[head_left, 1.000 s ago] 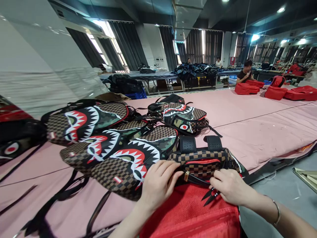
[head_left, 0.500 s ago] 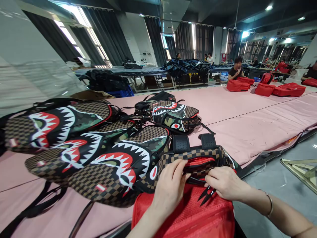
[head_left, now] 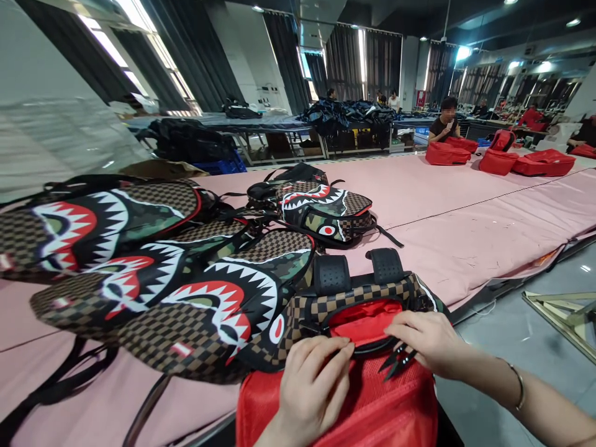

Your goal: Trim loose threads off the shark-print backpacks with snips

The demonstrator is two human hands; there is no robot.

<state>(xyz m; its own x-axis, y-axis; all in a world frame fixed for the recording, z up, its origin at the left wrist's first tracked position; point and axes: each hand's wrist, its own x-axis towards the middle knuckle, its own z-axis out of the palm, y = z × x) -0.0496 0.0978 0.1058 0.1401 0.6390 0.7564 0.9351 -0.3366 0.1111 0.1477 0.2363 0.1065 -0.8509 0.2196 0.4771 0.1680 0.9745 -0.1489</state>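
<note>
From the head view, I'm seeing the bag lying across the near edge of the surface, its pocket gaping red. The left hand is curling almost closed, fingertips pinching the pocket's lower lip; the right hand is closing around snips, fingertips touching the lip's right end. I'm expecting a light, floppy bag with slightly slick cloth, so I'm favouring the seamed lip or the stiffer straps as holds. Patterned bags are crowding the left; the surface's edge is running close by the right hand, and open room is stretching ahead, towards the red bags.
</note>
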